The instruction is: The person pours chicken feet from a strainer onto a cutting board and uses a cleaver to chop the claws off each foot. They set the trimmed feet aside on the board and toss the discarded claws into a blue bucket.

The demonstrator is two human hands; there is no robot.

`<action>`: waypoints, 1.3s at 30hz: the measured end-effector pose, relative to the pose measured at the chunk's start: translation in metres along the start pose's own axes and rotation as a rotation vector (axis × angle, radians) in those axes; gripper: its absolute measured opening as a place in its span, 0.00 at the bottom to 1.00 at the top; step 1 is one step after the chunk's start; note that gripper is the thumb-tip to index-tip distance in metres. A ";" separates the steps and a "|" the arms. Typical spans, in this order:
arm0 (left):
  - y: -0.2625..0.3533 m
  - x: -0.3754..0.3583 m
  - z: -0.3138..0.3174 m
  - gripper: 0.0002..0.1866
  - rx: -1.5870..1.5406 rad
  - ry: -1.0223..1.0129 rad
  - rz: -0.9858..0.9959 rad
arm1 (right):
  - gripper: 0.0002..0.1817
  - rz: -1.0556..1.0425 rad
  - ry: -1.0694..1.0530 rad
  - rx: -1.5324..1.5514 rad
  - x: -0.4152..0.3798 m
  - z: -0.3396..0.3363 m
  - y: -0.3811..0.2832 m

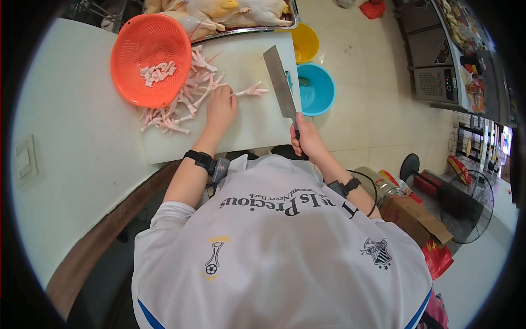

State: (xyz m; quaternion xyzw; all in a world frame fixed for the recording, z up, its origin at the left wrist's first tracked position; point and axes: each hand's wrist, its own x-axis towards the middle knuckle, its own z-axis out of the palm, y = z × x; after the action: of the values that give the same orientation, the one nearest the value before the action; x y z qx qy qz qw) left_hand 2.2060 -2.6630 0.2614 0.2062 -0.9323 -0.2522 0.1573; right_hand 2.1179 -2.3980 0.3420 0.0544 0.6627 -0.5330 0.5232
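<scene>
My left hand (223,107) is closed on a chicken foot (253,90), whose toes point right across the white cutting board (246,129). In my right hand (308,138) is a cleaver (281,82), gripped by its dark handle. Its broad blade slants up and left over the board's right edge, apart from the foot. Left of my left hand lies a pile of pale chicken feet (189,101). An orange colander (127,55) overlaps the pile, with small cut pieces (158,73) inside it. My left fingertips are partly hidden from above.
A metal tray (290,23) of whole plucked chickens (219,12) stands beyond the board. Below its right side are a yellow bucket (309,41) and a blue basin (323,98). A fan (466,205) and a cardboard box (408,219) stand at the right.
</scene>
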 end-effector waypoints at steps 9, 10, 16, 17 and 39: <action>-0.014 0.016 0.003 0.06 -0.088 0.211 -0.013 | 0.36 -0.015 0.124 0.067 -0.002 0.043 0.006; -0.016 0.015 -0.001 0.06 -0.099 0.203 -0.009 | 0.37 -0.009 0.138 0.085 -0.004 0.046 0.007; -0.040 0.001 -0.015 0.08 0.010 0.055 0.358 | 0.37 -0.048 0.183 0.071 -0.009 0.055 0.024; -0.039 0.006 -0.014 0.08 0.026 0.071 0.376 | 0.37 -0.049 0.184 0.066 -0.009 0.056 0.025; -0.004 -0.039 0.008 0.06 -0.088 0.126 0.035 | 0.38 -0.772 0.198 -0.249 0.021 0.107 -0.104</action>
State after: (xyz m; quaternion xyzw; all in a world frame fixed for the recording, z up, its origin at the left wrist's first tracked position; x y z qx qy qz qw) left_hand 2.2376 -2.6446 0.2453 0.1981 -0.9119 -0.2769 0.2290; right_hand 2.1109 -2.5346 0.4060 -0.2110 0.7408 -0.5981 0.2213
